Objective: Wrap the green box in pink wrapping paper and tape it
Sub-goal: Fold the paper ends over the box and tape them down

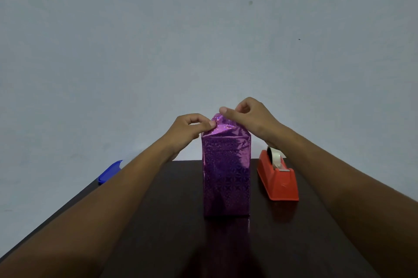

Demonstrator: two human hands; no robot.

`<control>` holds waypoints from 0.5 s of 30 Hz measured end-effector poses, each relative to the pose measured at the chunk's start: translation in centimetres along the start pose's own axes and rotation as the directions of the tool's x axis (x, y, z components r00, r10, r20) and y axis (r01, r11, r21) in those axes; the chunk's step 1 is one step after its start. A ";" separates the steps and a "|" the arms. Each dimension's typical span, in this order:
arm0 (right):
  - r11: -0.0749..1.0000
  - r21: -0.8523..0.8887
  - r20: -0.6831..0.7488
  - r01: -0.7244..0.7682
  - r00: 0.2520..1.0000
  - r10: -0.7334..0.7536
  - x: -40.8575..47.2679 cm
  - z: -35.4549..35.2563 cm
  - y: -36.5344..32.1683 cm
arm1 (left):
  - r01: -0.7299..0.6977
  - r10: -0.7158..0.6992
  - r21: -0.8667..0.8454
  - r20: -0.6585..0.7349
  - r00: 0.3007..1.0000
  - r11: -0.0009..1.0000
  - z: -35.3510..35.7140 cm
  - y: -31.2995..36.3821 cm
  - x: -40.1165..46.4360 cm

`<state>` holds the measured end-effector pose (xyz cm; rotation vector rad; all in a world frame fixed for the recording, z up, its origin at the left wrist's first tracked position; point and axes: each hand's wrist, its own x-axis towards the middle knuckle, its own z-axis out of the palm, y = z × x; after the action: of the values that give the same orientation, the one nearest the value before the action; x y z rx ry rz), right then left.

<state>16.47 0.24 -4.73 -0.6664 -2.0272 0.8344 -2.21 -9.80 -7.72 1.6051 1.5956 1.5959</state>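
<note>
Nearly wrapped: 2 hands fold the top flaps of a slick foil parcel

Upright near the middle of the dark brown wooden table [172, 232] stands the tall box, fully covered in shiny pink-purple holographic wrapping paper [226, 178]; no green shows anywhere. At its top the paper rises into a creased peak. The left hand [188, 129] pinches the left side of that peak between thumb and curled fingers, and the right hand [247, 117] pinches the right side from above, its other fingers curled in.

Judging by the sheen, the foil looks slippery and thin, so it will likely crease sharply, spring back when released, and tear if pulled hard. The box seems stiff and light enough to tip when pushed high up. Best hold is probably the folded flap edges, pressed down against the box's hard top, with 1 hand keeping the fold while the other fetches tape.

Just right of the parcel sits the red plastic tape dispenser [279, 181] with its clear tape roll. A blue plastic object [109, 172] lies at the table's far left edge.
</note>
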 end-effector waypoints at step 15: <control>0.933 0.303 0.109 -0.196 0.979 0.170 -0.8 0.0 4.5 | 0.100 -0.123 -0.168 -0.130 0.984 0.981 1.4 -1.8 0.7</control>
<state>17.58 2.52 -8.53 -0.6545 -1.8638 1.2812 -1.95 -8.03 -9.32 1.3236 1.5505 1.7613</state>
